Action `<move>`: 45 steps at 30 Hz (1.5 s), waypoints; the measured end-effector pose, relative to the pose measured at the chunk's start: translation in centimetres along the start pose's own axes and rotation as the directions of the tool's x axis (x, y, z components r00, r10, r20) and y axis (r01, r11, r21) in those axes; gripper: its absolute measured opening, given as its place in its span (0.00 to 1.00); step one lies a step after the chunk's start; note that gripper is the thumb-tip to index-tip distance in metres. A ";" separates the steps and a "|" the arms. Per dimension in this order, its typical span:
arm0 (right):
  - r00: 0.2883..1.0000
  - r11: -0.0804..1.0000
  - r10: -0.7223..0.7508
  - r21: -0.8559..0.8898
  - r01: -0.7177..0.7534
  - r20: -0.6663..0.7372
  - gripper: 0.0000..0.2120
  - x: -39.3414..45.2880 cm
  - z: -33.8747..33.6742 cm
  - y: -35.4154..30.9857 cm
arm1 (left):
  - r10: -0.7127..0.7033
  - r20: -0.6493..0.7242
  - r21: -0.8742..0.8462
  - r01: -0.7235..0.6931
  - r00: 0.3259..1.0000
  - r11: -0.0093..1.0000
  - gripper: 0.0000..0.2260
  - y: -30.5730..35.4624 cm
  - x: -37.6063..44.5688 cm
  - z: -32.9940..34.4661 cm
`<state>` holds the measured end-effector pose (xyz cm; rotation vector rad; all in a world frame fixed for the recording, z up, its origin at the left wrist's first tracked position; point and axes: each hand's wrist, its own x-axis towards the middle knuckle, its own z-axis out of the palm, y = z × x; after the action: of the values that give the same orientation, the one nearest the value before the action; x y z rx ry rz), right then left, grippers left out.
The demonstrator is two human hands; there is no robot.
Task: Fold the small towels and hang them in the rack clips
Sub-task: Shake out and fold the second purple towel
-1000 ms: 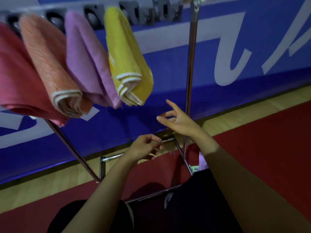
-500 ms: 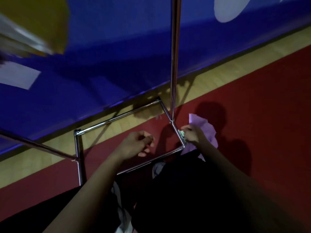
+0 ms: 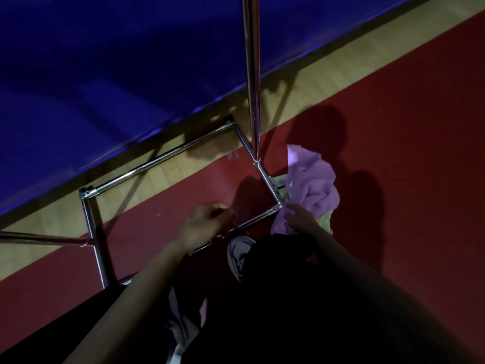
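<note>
A crumpled purple towel (image 3: 313,187) lies on the red floor just right of the rack's metal base frame (image 3: 266,179). A pale green towel (image 3: 325,222) peeks out beneath it. My right hand (image 3: 299,218) reaches down onto the purple towel's near edge and grips the cloth. My left hand (image 3: 207,224) hovers loosely curled over the frame's front bar and holds nothing. The rack's clips and the hung towels are out of view.
The rack's upright pole (image 3: 253,74) rises at centre, with a slanted brace (image 3: 39,239) at the left. A blue banner wall (image 3: 105,74) stands behind a strip of wooden floor (image 3: 315,74). My dark trousers and a shoe (image 3: 240,252) fill the lower view.
My head has tilted down, so the hung towels left the view. My right hand dropped from beside the pole to the purple towel on the floor. My left hand stayed low.
</note>
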<state>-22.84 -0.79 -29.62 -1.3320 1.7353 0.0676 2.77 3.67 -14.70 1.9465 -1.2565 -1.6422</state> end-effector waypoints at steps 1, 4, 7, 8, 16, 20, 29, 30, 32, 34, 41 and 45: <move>1.000 1.000 -0.017 -0.020 0.017 0.020 0.20 0.1 0.1 -0.2 | -0.002 0.004 -0.015 0.002 1.000 1.000 0.10 0.2 -0.1 0.1; 0.997 0.987 -0.053 -0.148 0.060 0.052 0.18 0.7 0.9 -0.2 | 0.008 0.027 -0.049 -0.007 1.000 0.999 0.12 0.8 -0.5 0.0; 0.988 0.994 -0.107 -0.011 0.109 0.113 0.20 3.3 2.2 1.3 | -0.004 0.032 -0.109 0.007 0.999 0.994 0.10 1.0 -0.7 -0.4; 0.967 0.966 -0.253 -0.061 0.251 -0.016 0.21 4.4 2.8 1.7 | -0.019 0.028 -0.136 0.023 0.999 0.990 0.09 1.2 -0.8 -0.6; 0.953 0.910 -0.066 0.374 0.179 -0.295 0.14 -4.4 -4.5 -6.7 | -0.015 0.029 -0.120 0.018 0.999 0.993 0.08 5.1 -4.1 -2.5; 0.927 0.870 -0.311 0.331 0.366 -0.209 0.09 -10.6 -11.2 -11.7 | 0.071 -0.020 -0.102 -0.072 0.997 0.992 0.03 8.7 -7.9 -4.2; 0.591 0.395 -0.807 0.752 0.527 0.010 0.06 -30.5 -17.9 -27.5 | 0.546 0.020 0.300 -0.526 0.838 0.796 0.46 10.1 -18.5 -7.2; 0.574 0.384 -0.818 0.756 0.530 0.013 0.05 -31.4 -17.6 -28.8 | 0.553 0.011 0.326 -0.526 0.833 0.786 0.47 9.9 -18.8 -7.3; 0.580 0.360 -0.814 0.760 0.542 -0.028 0.06 -33.2 -16.9 -30.9 | 0.538 -0.019 0.380 -0.491 0.843 0.784 0.39 9.8 -19.4 -7.7; 0.583 0.298 -0.810 0.817 0.493 -0.057 0.08 -34.0 -15.6 -31.8 | 0.581 -0.045 0.413 -0.514 0.813 0.752 0.20 9.7 -19.6 -8.3; 0.760 0.418 -0.619 0.736 0.532 -0.198 0.08 -30.4 -10.4 -33.1 | 0.401 -0.237 -0.374 -0.464 0.885 0.803 0.08 9.7 -22.0 -12.3; 0.854 0.789 -0.519 0.374 0.488 -0.020 0.41 -28.6 -8.1 -33.9 | 0.441 -0.209 -0.856 -0.381 0.873 0.349 0.11 9.9 -24.2 -15.7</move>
<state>-1.30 1.88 9.91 -1.4367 1.1907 -0.4799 13.73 11.81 12.60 0.8172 -0.5564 -1.5656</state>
